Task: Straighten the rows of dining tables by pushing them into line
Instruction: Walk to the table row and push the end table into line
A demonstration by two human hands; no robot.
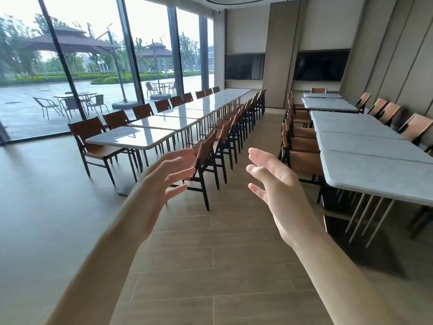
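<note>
White-topped dining tables in two rows: left row [164, 120] running from near to far by the windows, nearest table [131, 137] angled slightly out of line; right row [365, 141] along the wall. Brown chairs [222, 137] on both sides. Left hand [161, 179] and right hand [271, 181] raised over the aisle floor [210, 242], apart, fingers spread, gripping nothing.

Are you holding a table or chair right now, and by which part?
Nothing is held. The left hand and right hand are open in mid-air over the aisle, touching neither tables nor chairs.
</note>
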